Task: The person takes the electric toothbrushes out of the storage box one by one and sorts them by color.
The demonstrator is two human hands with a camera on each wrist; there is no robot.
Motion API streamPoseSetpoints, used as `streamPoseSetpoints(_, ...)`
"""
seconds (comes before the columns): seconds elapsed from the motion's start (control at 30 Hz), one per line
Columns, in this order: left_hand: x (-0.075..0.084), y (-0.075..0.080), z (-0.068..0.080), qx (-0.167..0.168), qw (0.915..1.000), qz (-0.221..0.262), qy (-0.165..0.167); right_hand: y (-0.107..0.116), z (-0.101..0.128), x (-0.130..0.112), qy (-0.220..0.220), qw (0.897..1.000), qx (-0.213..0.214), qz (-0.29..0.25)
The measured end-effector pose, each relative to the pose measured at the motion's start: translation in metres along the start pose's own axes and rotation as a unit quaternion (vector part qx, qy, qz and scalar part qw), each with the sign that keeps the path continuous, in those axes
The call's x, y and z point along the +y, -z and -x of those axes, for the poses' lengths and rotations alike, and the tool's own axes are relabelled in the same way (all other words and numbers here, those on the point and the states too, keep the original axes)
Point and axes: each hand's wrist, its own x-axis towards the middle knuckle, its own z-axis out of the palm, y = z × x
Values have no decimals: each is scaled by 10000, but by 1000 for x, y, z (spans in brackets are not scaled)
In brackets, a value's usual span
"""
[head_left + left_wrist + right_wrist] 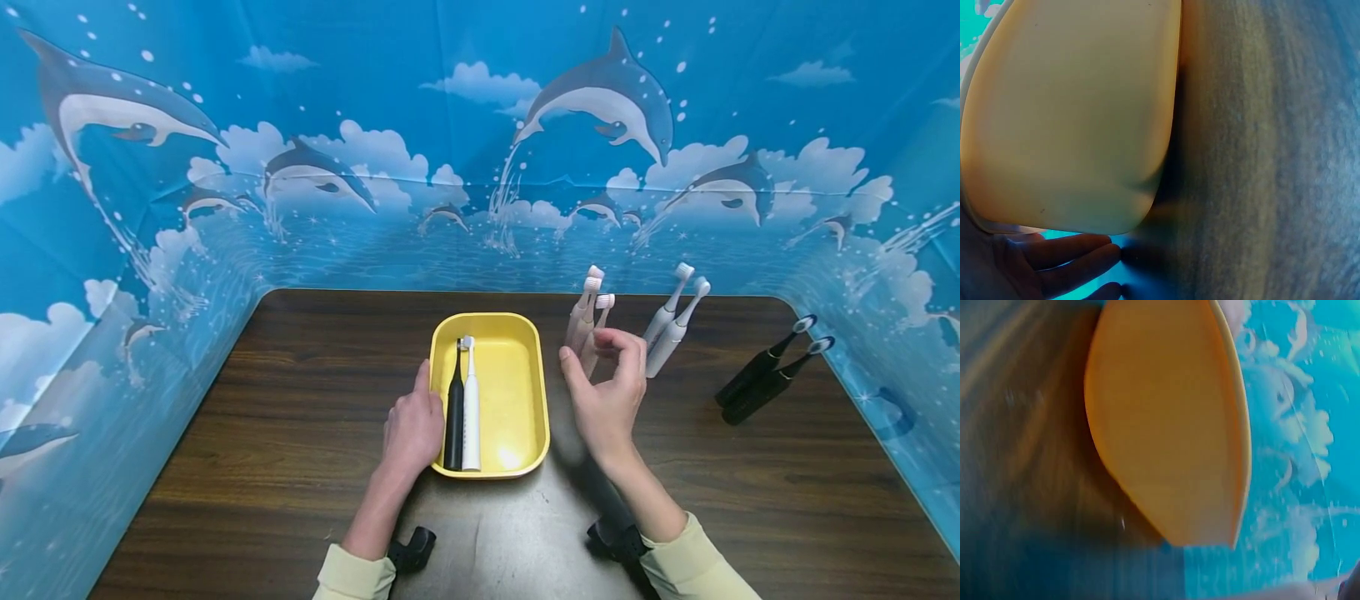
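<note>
Here the left hand [411, 429] rests with flat, loose fingers on the left side of the yellow tray [525, 392] in the middle of the tabletop [300, 433]. Inside, a black toothbrush [454, 412] and a white toothbrush [471, 408] lie side by side, heads pointing to the far edge. The right hand [607, 392] floats right of the tray, its grip loosely curled and holding nothing, near the pink toothbrushes [587, 317].

My dark wooden table [300, 433] carries a yellow tray [517, 333] between my hands. Pink toothbrushes [588, 312], white toothbrushes [671, 321] and black toothbrushes [765, 375] lie beyond my right fingers.
</note>
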Motion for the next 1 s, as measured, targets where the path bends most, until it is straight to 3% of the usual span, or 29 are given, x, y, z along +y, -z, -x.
streamPoseSetpoints(0.13, 0, 0, 0, -1, 10000, -16, -4, -12, 12, -8, 371, 9959, -662, -490)
streamPoseSetpoints(0.2, 0, 0, 0, -9, 10000, -19, 1, -19, 17, -12, 196, 9906, -1173, -683)
streamPoseSetpoints(0.27, 0, -1, 0, -30, 10000, -15, 17, -26, 22, -15, -255, 9805, -1763, -830)
streamPoseSetpoints(0.4, 0, -2, 1, -24, 10000, -2, -5, -37, 27, -22, -1672, 9404, -2823, -896)
streamPoseSetpoints(0.53, -1, -2, 1, 67, 9999, -19, -112, -46, 31, -25, -2756, 8945, -3483, -518)
streamPoseSetpoints(0.6, 0, -2, 1, 100, 9998, -37, -150, -51, 34, -25, -3069, 8783, -3651, -342)
streamPoseSetpoints(0.7, 0, -1, 1, 52, 9999, -33, -126, -59, 37, -23, -3376, 8652, -3700, -232)
streamPoseSetpoints(0.9, 0, 0, -1, 9, 9999, -41, -97, -76, 36, -13, -4261, 8305, -3473, -900)
streamPoseSetpoints(1.0, 0, 0, -1, 25, 9999, -37, -98, -82, 35, -10, -4472, 8176, -3502, -942)
